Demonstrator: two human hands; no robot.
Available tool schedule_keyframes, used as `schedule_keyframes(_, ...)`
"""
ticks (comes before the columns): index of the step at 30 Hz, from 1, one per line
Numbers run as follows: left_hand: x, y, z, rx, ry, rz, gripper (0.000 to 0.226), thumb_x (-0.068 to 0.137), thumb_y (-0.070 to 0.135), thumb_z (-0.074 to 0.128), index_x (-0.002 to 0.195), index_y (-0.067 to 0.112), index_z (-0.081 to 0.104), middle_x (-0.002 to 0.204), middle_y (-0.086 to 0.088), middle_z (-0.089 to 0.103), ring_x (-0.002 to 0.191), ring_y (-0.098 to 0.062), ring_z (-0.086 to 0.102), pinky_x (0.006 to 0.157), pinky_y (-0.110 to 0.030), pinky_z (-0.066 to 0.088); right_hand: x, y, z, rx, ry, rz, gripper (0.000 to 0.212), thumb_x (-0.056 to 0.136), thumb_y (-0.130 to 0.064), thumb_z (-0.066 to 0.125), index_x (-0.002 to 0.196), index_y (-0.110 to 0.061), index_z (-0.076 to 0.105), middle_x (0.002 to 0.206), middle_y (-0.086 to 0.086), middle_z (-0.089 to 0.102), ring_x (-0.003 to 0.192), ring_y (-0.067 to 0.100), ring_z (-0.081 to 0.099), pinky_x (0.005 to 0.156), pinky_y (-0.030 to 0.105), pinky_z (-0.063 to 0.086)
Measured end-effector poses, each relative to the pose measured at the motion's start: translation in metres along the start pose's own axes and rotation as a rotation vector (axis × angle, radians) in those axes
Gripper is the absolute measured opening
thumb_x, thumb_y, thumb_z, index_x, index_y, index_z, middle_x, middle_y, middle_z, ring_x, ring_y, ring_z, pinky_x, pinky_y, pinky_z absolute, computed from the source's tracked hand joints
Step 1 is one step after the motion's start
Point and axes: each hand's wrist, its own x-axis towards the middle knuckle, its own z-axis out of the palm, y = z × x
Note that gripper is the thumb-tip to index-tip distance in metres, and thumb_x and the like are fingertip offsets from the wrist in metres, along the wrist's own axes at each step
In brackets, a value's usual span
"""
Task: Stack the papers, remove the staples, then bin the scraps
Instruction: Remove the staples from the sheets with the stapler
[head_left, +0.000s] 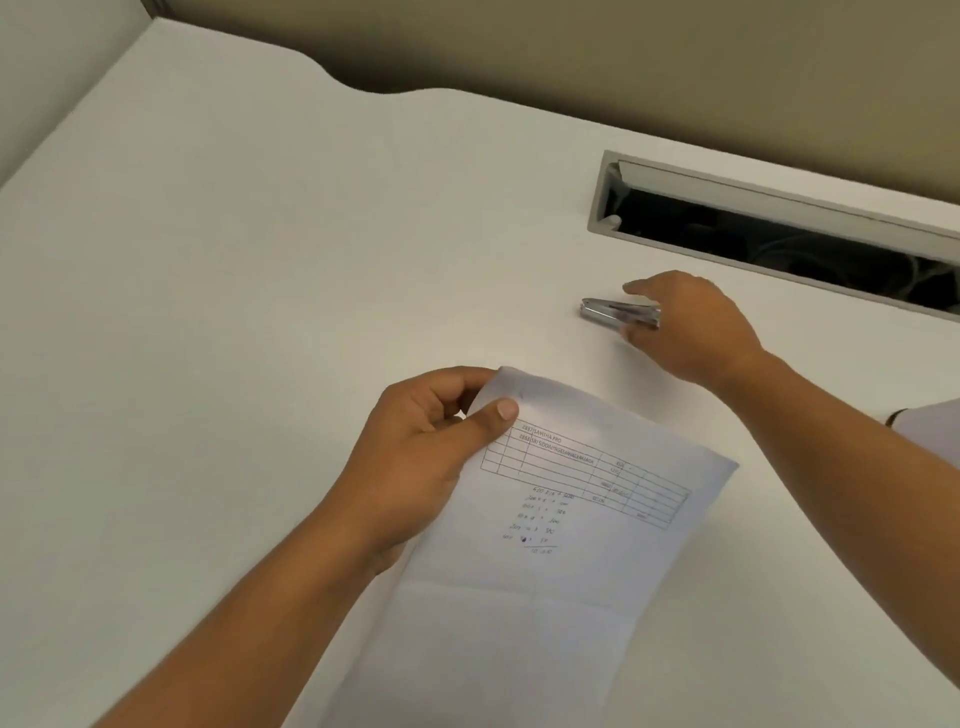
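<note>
two hands busy: my left hand (426, 457) pinches the papers (545, 545) at their top corner, low over the desk (260, 260). my right hand (691, 327) reaches for the metal staple tool (615, 312), fingers loosely spread around its near end, not yet clamped. its long axis runs leftward from my palm, up-right of the papers.
</note>
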Motion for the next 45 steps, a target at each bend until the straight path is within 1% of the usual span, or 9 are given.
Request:
schedule_keyframes(5, 0.013, -0.008, 0.002, -0.012, 0.0, -0.03, 0.015, 0.092, 0.009, 0.063, 0.097, 0.011, 0.077, 0.092, -0.011, 0.078, 0.081, -0.024, 0.074, 0.074, -0.035, 0.061, 0.004, 0.006, 0.015, -0.073, 0.067, -0.082, 0.018, 0.085, -0.026, 0.062, 0.101, -0.022, 0.069, 0.096, 0.009, 0.067, 0.084, 0.032, 0.06, 0.073, 0.043, 0.055)
schedule_keyframes(11, 0.014, -0.007, 0.008, -0.018, -0.018, -0.025, 0.02, 0.087, 0.025, 0.065, 0.088, 0.01, 0.078, 0.088, -0.012, 0.078, 0.076, -0.026, 0.072, 0.073, -0.041, 0.06, -0.003, 0.011, 0.01, 0.068, 0.104, 0.005, 0.024, 0.088, -0.028, 0.065, 0.11, -0.021, 0.071, 0.1, 0.003, 0.071, 0.086, 0.022, 0.06, 0.077, 0.03, 0.048)
schedule_keyframes(17, -0.009, 0.013, 0.012, -0.032, -0.05, 0.073, 0.024, 0.087, 0.028, 0.063, 0.085, 0.009, 0.079, 0.086, -0.012, 0.079, 0.077, -0.024, 0.073, 0.074, -0.041, 0.06, -0.068, -0.025, -0.07, 1.315, 0.031, 0.236, 0.022, 0.099, -0.016, 0.047, 0.105, -0.014, 0.068, 0.086, 0.005, 0.071, 0.079, 0.018, 0.069, 0.075, 0.031, 0.06)
schedule_keyframes(22, -0.043, 0.035, 0.014, -0.012, -0.082, 0.202, 0.02, 0.088, 0.024, 0.063, 0.087, 0.012, 0.079, 0.084, -0.008, 0.079, 0.076, -0.022, 0.074, 0.069, -0.036, 0.061, -0.136, -0.042, -0.121, 1.649, -0.118, 0.176, 0.043, 0.095, -0.035, 0.038, 0.101, -0.01, 0.072, 0.068, 0.002, 0.059, 0.055, 0.013, 0.055, 0.052, 0.022, 0.049)
schedule_keyframes(29, -0.091, 0.049, 0.019, 0.098, -0.062, 0.444, 0.013, 0.086, 0.025, 0.068, 0.091, 0.02, 0.079, 0.082, -0.005, 0.077, 0.076, -0.027, 0.072, 0.069, -0.04, 0.058, -0.224, -0.085, -0.152, 1.409, -0.126, -0.17, 0.038, 0.071, -0.05, 0.074, 0.096, -0.021, 0.075, 0.076, 0.005, 0.071, 0.067, 0.02, 0.071, 0.059, 0.026, 0.058)
schedule_keyframes(33, -0.114, 0.053, 0.02, 0.098, -0.054, 0.476, 0.012, 0.084, 0.025, 0.069, 0.089, 0.022, 0.079, 0.08, -0.002, 0.078, 0.073, -0.02, 0.072, 0.065, -0.031, 0.055, -0.253, -0.099, -0.163, 1.1, 0.051, -0.227, 0.048, 0.066, -0.068, 0.069, 0.096, -0.031, 0.071, 0.066, 0.002, 0.067, 0.056, 0.013, 0.065, 0.056, 0.019, 0.055)
schedule_keyframes(37, -0.13, 0.054, 0.021, 0.079, -0.09, 0.492, 0.013, 0.083, 0.025, 0.067, 0.088, 0.02, 0.079, 0.08, -0.001, 0.077, 0.074, -0.017, 0.07, 0.067, -0.033, 0.054, -0.271, -0.108, -0.167, 0.662, 0.248, -0.251, 0.03, 0.066, -0.063, 0.066, 0.088, -0.042, 0.068, 0.074, -0.012, 0.072, 0.066, 0.011, 0.069, 0.053, 0.025, 0.056)
schedule_keyframes(41, -0.141, 0.055, 0.023, 0.06, -0.103, 0.481, 0.015, 0.083, 0.026, 0.066, 0.087, 0.016, 0.077, 0.081, -0.006, 0.076, 0.072, -0.02, 0.069, 0.066, -0.036, 0.056, -0.281, -0.114, -0.172, 0.629, 0.286, -0.256, 0.034, 0.062, -0.061, 0.067, 0.089, -0.041, 0.068, 0.082, -0.011, 0.073, 0.072, 0.015, 0.068, 0.057, 0.031, 0.056)
schedule_keyframes(45, -0.151, 0.055, 0.023, 0.015, -0.121, 0.431, 0.016, 0.085, 0.024, 0.065, 0.089, 0.014, 0.078, 0.083, -0.006, 0.078, 0.074, -0.019, 0.072, 0.066, -0.032, 0.056, -0.287, -0.122, -0.175, 0.562, 0.309, -0.315, 0.03, 0.065, -0.059, 0.065, 0.092, -0.046, 0.069, 0.089, -0.022, 0.07, 0.08, 0.006, 0.066, 0.056, 0.011, 0.05)
